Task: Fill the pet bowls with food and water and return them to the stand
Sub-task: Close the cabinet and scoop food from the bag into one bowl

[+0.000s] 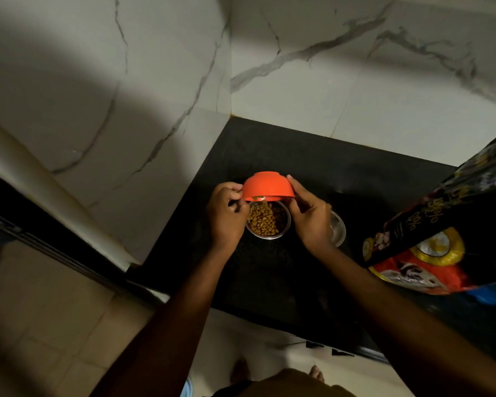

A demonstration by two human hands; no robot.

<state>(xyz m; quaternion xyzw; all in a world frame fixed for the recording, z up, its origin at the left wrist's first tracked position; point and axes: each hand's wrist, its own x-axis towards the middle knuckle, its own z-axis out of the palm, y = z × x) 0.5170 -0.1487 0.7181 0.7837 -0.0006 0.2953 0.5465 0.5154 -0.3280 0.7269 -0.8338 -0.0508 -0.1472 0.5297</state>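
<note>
Tipping orange bowl (267,186) over steel bowl (269,238) | our left hand (225,216), right hand (312,222) clasp its sides | keep it centred above, pour slowly.

A black stone countertop (269,156) fits into a corner between pale walls (355,96) tiled in a marble pattern. Near its middle stands a small steel bowl (265,237), upright and well filled with brown kibble (262,223). Just to its right, apart from it, stands a second steel bowl (338,229), partly hidden, its contents not discernible. Further right, a large black, red and yellow pet food bag (441,239) takes up the counter's right side, near the second bowl; whether it lies flat or leans is unclear.
</note>
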